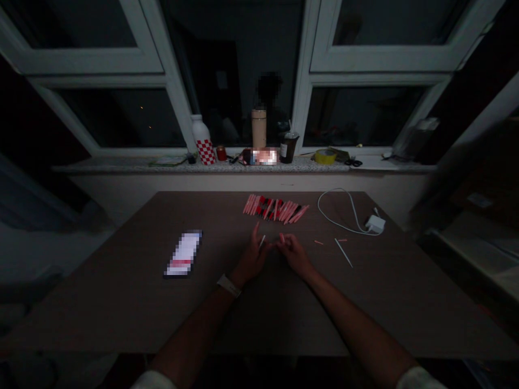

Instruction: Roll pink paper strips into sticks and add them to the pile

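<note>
Above the middle of the table, my left hand (252, 260) grips a short, thin white stick (262, 239) between thumb and fingers, with the index finger stretched forward. Close beside it, fingertips nearly meeting, my right hand (295, 256) is closed on a small pink piece (283, 237). Dim light hides the exact kind of both pieces. Just beyond the hands lies a row of pink, red and black pens (275, 209), side by side. To the right are a long thin white stick (344, 253) and two small pink pieces, one of them a slim pink piece (318, 242).
A lit phone (183, 254) lies on the left of the table (121, 319). A white charger (375, 223) with a looped cable sits at the right. The windowsill (162, 168) holds a checkered bottle (203, 141), a tumbler (259, 128), a drink cup (288, 148) and yellow tape (325, 156).
</note>
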### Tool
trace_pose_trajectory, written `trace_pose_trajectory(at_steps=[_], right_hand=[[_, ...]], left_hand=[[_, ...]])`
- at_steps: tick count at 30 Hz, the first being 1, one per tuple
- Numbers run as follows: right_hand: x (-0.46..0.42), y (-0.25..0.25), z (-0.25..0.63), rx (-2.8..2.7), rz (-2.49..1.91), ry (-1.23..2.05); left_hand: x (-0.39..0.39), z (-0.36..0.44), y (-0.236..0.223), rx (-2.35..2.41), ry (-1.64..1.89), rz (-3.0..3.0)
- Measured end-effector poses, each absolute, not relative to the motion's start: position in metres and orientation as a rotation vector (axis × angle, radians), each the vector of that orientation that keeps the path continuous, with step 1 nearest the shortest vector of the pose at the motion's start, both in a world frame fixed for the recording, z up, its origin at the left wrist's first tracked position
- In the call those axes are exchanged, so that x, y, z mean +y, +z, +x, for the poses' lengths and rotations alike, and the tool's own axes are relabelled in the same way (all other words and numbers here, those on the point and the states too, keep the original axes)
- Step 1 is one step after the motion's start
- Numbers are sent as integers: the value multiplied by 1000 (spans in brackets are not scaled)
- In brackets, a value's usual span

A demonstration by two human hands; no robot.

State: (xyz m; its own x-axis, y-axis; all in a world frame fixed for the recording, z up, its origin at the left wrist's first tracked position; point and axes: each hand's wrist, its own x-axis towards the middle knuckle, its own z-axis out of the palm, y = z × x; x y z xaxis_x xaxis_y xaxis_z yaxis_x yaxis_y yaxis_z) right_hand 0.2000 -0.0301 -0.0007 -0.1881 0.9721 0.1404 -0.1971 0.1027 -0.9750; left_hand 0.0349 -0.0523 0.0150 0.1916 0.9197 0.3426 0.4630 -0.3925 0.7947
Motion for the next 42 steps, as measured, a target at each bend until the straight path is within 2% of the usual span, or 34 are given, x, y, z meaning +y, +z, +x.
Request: trace_pose_trajectory(at_steps=[4,10,17,22,28,33,38,42], right_hand=[[-32,6,201,-1310,-957,1215],[-34,3,200,-1496,-978,1251],[-28,-1,206,-1404,-1077,1102],[-22,-4,212,-1314,-1113,1111],[-18,-8,214,-1280,-1124,1043],[-16,-11,216,-1218,-1170,1064],[-13,-12,221,-1225,-1233,917],[-11,-14,225,-1251,-1247,860]], left_hand=[[-54,33,9,1218,981,2111],[-56,31,3,1178,821,2285],[-52,27,0,1175,905,2209],[-47,24,-5,1251,1017,2120],[-45,23,7,1350,996,2149],[-45,17,19,1419,801,2408],[-44,11,19,1585,574,2611],[-43,7,19,1692,531,2662]])
